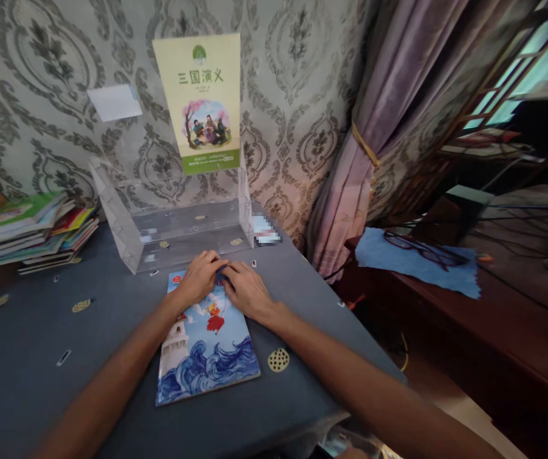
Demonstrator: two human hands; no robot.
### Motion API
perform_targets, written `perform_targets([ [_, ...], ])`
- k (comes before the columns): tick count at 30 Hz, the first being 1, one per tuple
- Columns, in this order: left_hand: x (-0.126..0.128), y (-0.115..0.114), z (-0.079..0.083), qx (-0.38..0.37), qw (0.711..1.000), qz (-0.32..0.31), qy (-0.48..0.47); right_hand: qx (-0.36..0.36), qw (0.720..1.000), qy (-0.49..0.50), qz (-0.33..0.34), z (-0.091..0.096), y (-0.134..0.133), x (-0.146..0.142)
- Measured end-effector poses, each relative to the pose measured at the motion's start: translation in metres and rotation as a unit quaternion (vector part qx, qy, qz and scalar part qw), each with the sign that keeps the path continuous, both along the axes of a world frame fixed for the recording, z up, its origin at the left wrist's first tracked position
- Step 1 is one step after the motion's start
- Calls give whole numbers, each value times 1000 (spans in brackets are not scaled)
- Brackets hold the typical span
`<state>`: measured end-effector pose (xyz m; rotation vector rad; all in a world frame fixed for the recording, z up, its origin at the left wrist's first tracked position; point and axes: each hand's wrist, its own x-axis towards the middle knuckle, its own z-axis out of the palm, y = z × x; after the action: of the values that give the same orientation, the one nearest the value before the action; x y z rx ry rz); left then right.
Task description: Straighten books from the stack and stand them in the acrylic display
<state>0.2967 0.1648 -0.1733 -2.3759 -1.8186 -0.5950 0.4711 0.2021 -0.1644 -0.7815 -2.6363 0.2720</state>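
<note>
A picture book (211,357) with a blue cover lies flat on the cloth-covered table, showing a red-dressed figure, a white tower and curling waves. Both hands are at its top edge, with their fingertips meeting. My left hand (201,275) lies over the upper left part, its fingers bent and close together at the edge. Beside it, my right hand (245,288) holds the upper right part with curled fingers. A bit of blue shows between the fingertips; the tips themselves are partly hidden. Just behind the hands stands a clear plastic stand (192,239).
A green and cream book (207,102) stands upright at the stand's back, near a white paper (115,103). Stacked books (35,229) lie at the left. Rightward are a tied curtain (350,140) and a lower brown surface with glasses (424,250) on a blue cloth (374,248).
</note>
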Motion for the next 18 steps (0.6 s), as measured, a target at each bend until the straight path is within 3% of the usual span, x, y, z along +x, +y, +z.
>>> perform_targets([
  [18, -4, 3, -10, 17, 1000, 10, -2, -73, 994, 41, 74, 9, 23, 11],
])
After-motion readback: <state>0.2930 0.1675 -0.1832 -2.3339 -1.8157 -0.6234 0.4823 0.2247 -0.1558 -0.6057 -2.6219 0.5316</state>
